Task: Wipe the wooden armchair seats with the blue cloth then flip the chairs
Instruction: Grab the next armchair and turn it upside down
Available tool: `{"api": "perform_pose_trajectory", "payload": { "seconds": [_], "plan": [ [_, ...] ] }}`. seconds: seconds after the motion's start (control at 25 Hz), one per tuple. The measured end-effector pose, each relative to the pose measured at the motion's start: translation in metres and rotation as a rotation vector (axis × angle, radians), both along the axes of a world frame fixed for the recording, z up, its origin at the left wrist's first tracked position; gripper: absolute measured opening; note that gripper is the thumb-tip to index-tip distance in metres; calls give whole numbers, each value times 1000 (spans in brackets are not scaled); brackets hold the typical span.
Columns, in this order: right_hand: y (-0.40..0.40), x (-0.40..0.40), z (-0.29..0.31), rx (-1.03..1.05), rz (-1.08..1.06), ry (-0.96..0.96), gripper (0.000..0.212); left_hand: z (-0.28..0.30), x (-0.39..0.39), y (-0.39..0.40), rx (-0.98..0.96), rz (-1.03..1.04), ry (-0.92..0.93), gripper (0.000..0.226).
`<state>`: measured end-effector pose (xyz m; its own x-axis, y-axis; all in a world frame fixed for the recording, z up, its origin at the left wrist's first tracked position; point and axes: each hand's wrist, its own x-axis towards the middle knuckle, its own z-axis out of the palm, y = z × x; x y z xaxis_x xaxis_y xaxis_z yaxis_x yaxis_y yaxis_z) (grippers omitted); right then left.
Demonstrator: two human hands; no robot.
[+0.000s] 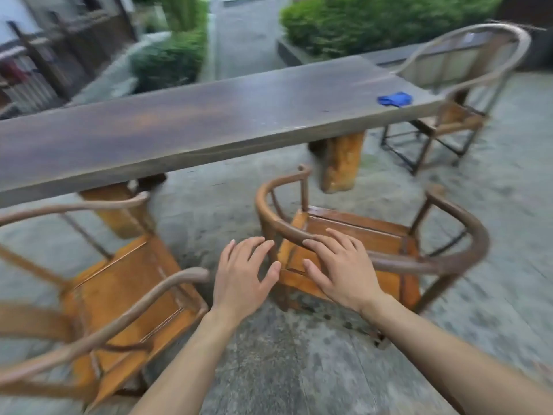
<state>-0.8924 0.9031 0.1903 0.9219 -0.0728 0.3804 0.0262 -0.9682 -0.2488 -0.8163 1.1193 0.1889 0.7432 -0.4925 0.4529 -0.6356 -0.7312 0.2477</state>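
Note:
Three wooden armchairs with curved rails stand around a long dark wooden table. The middle armchair is right in front of me. My right hand reaches over its curved left armrest, fingers spread and straight, above the orange seat. My left hand hovers just left of that armrest, fingers relaxed, holding nothing. A second armchair stands at the lower left. A third armchair stands at the table's far right end. The blue cloth lies crumpled on the table near that end.
The ground is rough grey concrete. The table rests on thick orange wooden legs. Green bushes and a paved path lie behind the table. A dark fence runs at the upper left.

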Motion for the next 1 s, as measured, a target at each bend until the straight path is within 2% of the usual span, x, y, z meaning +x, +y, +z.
{"api": "perform_pose_trajectory", "payload": {
  "seconds": [0.24, 0.4, 0.52, 0.68, 1.0],
  "plan": [
    [-25, -78, -17, 20, -415, 119, 52, -30, 11, -40, 28, -349, 95, 45],
    [-42, -102, -61, 68, -534, 123, 55, -69, 10, -55, 72, -437, 120, 46],
    [-60, -95, -131, 105, -566, 153, 53, -139, 22, -65, 164, -431, 171, 49],
    [-91, -69, -255, 78, -541, 130, 51, -266, 56, -97, 236, -401, 150, 48],
    [-166, -24, -469, -67, -551, 161, 58, -465, 126, -162, 331, -290, 89, 54]
  ]
}}
